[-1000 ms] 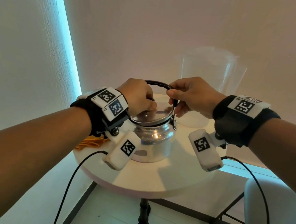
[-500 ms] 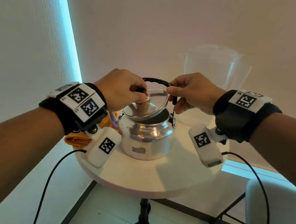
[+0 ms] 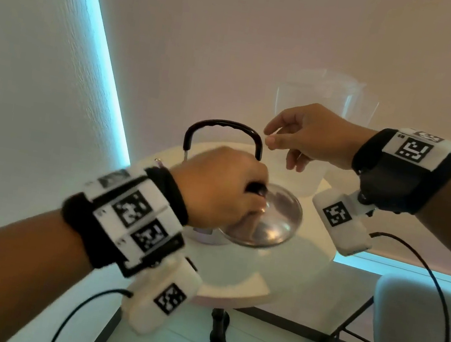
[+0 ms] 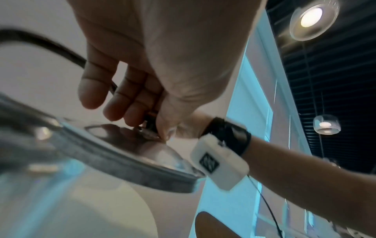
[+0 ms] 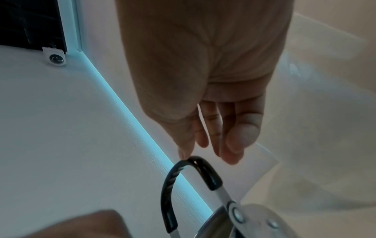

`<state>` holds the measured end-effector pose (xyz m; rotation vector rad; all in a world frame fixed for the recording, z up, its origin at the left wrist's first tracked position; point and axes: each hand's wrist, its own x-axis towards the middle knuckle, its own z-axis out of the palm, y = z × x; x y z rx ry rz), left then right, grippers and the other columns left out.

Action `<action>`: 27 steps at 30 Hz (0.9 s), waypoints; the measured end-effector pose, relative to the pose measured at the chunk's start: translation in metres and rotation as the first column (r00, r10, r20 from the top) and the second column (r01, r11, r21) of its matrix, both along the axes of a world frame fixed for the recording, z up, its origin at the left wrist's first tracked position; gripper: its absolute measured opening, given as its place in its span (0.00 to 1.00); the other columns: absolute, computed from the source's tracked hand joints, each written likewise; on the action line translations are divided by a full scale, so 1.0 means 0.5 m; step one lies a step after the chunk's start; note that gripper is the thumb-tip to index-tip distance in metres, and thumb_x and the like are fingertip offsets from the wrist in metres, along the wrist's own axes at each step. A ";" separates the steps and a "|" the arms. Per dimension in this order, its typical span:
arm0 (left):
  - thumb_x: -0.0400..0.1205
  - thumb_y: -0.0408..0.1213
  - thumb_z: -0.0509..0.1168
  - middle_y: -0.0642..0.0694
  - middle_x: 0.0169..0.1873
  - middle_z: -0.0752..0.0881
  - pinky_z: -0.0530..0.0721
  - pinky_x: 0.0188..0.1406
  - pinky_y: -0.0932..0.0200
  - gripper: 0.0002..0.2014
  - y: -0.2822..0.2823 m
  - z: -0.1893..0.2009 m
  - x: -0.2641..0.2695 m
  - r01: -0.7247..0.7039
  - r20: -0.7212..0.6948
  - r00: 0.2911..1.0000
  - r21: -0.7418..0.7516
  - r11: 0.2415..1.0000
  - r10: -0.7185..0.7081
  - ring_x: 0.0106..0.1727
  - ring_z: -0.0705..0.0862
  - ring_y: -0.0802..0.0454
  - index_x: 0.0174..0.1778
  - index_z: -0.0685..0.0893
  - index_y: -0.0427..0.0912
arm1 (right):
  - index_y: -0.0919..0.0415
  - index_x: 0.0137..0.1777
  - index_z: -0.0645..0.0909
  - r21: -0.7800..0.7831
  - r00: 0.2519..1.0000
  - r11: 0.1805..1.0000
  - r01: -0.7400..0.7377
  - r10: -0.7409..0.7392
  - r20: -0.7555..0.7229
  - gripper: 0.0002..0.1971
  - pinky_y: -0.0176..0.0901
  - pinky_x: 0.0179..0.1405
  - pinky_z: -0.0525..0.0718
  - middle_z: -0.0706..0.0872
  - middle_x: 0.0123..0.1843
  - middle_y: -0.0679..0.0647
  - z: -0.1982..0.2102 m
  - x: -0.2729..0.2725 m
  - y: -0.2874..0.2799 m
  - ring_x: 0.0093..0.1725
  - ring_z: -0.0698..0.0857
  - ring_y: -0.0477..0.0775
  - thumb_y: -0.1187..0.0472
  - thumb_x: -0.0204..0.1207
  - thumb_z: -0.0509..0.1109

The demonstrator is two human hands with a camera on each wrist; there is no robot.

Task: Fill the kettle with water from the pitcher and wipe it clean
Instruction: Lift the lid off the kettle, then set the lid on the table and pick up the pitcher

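My left hand [image 3: 253, 193] pinches the black knob [image 4: 150, 124] of the shiny metal lid [image 3: 272, 222] and holds it tilted in the air in front of the kettle. The kettle body [image 3: 202, 233] is almost hidden behind this hand and lid; its black handle [image 3: 225, 125] stands upright. My right hand [image 3: 268, 136] hovers open just right of the handle's top, holding nothing. In the right wrist view the thumb tip is at the handle [image 5: 195, 164]; whether they touch I cannot tell. The clear pitcher [image 3: 324, 98] stands behind my right hand.
The round white table [image 3: 290, 275] stands on a black pedestal in a wall corner. A pale chair [image 3: 422, 335] is at the lower right. Cables hang from both wrist cameras.
My left hand has lifted the lid off the kettle and carried it forward and to the right. My right hand has let go of the handle and opened.
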<state>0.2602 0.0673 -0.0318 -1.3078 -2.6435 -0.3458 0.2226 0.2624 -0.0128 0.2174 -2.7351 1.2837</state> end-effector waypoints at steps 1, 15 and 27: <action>0.81 0.48 0.65 0.49 0.45 0.85 0.80 0.46 0.49 0.11 0.026 -0.013 0.005 0.005 0.001 1.000 -0.063 0.998 -0.005 0.45 0.81 0.50 0.50 0.86 0.46 | 0.60 0.58 0.84 0.030 1.000 1.000 -0.003 0.003 -0.005 0.12 0.39 0.28 0.87 0.90 0.47 0.59 0.002 0.008 0.011 0.32 0.87 0.53 0.58 0.76 0.74; 0.82 0.43 0.66 0.43 0.46 0.81 0.74 0.42 0.55 0.14 0.243 -0.103 -0.043 -0.171 0.062 0.978 -0.310 0.935 0.199 0.46 0.80 0.45 0.58 0.81 0.37 | 0.57 0.46 0.88 0.307 0.998 0.950 0.064 -0.056 -0.036 0.07 0.37 0.28 0.81 0.92 0.37 0.51 -0.029 0.061 0.128 0.21 0.82 0.39 0.54 0.77 0.73; 0.83 0.39 0.65 0.40 0.53 0.86 0.75 0.40 0.56 0.12 0.248 -0.128 -0.070 -0.205 0.109 0.964 -0.269 0.941 0.242 0.43 0.81 0.43 0.57 0.82 0.36 | 0.62 0.42 0.82 0.172 0.939 0.933 0.317 -0.283 -0.195 0.11 0.38 0.23 0.79 0.88 0.33 0.55 -0.051 0.037 0.181 0.26 0.83 0.48 0.54 0.75 0.75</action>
